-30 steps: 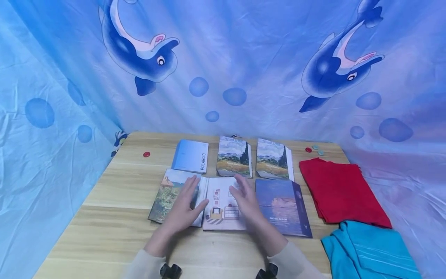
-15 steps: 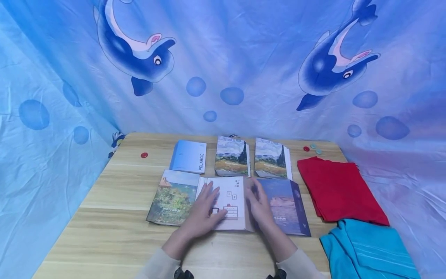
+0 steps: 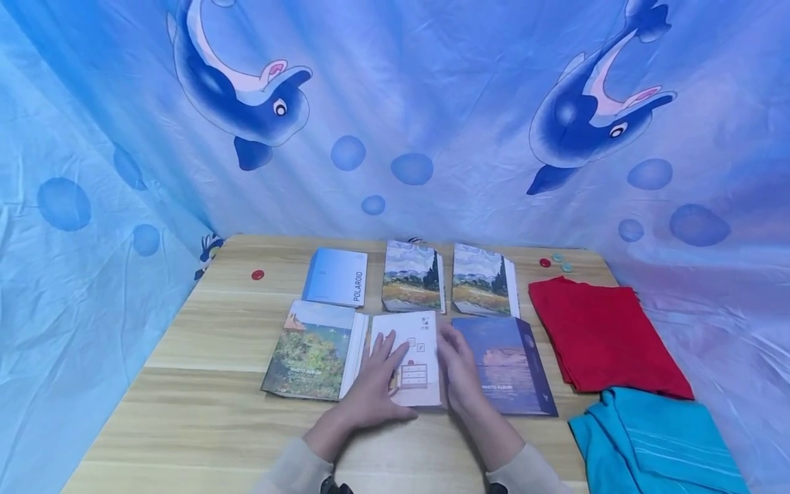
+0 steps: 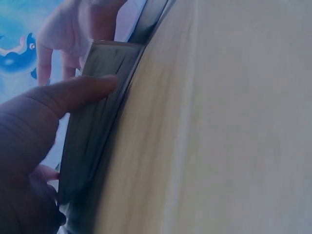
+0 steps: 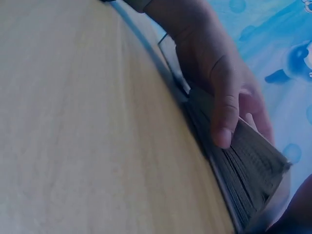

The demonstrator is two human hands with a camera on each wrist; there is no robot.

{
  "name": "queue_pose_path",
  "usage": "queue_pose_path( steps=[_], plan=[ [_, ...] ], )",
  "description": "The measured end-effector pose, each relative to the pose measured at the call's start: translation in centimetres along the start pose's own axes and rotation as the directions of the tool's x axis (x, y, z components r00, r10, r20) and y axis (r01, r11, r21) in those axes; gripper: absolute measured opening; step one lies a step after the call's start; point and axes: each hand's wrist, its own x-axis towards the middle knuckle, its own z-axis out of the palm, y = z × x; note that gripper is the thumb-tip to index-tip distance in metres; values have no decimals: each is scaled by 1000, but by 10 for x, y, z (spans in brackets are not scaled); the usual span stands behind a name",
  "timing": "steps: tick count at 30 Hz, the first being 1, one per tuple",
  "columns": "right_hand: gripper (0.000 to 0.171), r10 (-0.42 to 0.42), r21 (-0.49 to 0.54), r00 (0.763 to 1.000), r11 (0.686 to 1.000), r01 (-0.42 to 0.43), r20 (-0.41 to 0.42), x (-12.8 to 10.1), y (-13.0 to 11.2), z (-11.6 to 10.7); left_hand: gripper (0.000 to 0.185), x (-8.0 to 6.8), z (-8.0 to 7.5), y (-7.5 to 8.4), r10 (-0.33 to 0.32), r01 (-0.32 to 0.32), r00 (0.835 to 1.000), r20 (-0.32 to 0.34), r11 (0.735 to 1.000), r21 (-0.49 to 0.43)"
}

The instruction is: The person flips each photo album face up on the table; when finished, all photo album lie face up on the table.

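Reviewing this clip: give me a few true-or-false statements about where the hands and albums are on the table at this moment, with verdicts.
1. The left hand rests flat on the white album. True.
2. The right hand holds the red cloth. False: it is at the white album's right edge, and the cloth lies untouched further right.
3. Three albums lie in the back row, among them the Polaroid album. True.
4. The turquoise cloth lies on top of the Polaroid album. False: it lies at the table's near right corner.
5. A red disc lies left of the Polaroid album. True.
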Motion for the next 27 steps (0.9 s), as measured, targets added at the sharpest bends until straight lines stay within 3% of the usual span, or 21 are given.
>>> queue_pose_path(
  steps=[7, 12, 17, 21, 27],
  plan=[
    [49, 22, 81, 992, 997, -12, -122, 1, -13, -7, 116, 3, 4, 9, 0, -7, 999, -39, 984, -180],
    [48, 123, 243, 991, 964, -109, -44, 4, -27, -19, 116, 7, 6, 14, -66, 56, 998, -16, 934, -353],
    [45, 163, 307, 986, 938, -161, 20, 3, -36, -24, 117, 10, 8, 19, -56, 48, 998, -1, 876, -480],
    [49, 107, 299, 991, 946, -126, 80, -1, -40, -24, 117, 10, 7, 22, -14, 16, 1000, 9, 803, -596],
    [52, 18, 188, 996, 982, -35, 88, -4, -43, -18, 74, 16, 1, 28, 91, -68, 996, -12, 651, -756]
  ],
)
